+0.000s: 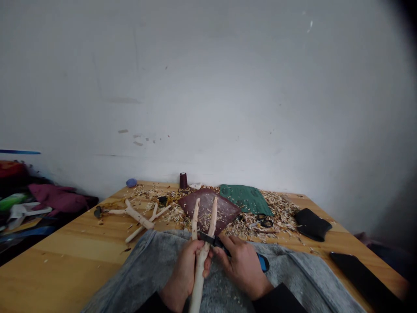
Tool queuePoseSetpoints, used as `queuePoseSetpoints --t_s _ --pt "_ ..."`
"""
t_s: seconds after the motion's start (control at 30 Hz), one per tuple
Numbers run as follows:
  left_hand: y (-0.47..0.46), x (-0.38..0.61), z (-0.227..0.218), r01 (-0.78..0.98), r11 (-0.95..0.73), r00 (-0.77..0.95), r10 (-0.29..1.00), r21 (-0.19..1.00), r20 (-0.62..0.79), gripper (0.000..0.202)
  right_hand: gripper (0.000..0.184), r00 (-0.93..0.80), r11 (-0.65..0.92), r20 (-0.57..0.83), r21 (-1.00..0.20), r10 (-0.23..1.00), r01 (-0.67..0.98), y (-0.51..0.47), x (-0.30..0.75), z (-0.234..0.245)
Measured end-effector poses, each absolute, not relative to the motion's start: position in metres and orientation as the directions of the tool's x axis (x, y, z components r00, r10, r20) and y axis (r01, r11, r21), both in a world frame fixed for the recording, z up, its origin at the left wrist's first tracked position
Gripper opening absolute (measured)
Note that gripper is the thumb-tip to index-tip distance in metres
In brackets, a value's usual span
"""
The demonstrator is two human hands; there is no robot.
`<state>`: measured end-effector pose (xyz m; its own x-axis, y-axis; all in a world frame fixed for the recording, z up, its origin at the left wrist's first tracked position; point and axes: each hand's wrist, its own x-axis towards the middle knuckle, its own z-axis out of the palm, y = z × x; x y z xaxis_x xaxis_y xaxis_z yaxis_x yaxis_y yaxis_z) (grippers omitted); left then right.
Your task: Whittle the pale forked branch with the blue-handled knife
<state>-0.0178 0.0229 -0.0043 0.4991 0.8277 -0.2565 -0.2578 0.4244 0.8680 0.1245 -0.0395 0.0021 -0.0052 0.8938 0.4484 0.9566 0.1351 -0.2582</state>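
Forked peeled branch (198, 278) in left hand (184, 278), blue-handled knife (262, 262) in right hand (243, 267)

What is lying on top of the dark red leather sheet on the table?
Pale wood shavings lie scattered on the dark red leather sheet. The forked stick hides part of it from view, and whatever lies under the sheet is covered.
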Motion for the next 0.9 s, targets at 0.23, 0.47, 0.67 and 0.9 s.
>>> queuePoseSetpoints --t_s 0.23,0.47,0.67,0.9 --pt "0.021 -0.016 -0.005 -0.291 0.422 0.459 0.849 0.859 -0.261 0.024 0.035 0.018 0.090 0.397 -0.253 0.918 0.963 -0.038 0.125 0.000" --pt "0.024 -0.016 -0.006 -0.267 0.452 0.462 0.835 0.851 -0.298 0.024 0.036 0.047 0.043 0.386 -0.222 0.921 0.974 -0.037 0.121 0.000" --pt "0.022 -0.018 -0.002 -0.282 0.482 0.473 0.822 0.829 -0.317 0.010 0.035 0.091 -0.005 0.417 -0.203 0.904 0.979 -0.029 0.135 -0.007" --pt "0.021 -0.017 -0.005 -0.352 0.454 0.445 0.850 0.819 -0.280 0.019 0.036 0.257 -0.129 0.484 -0.281 0.837 0.951 -0.026 0.163 -0.006"
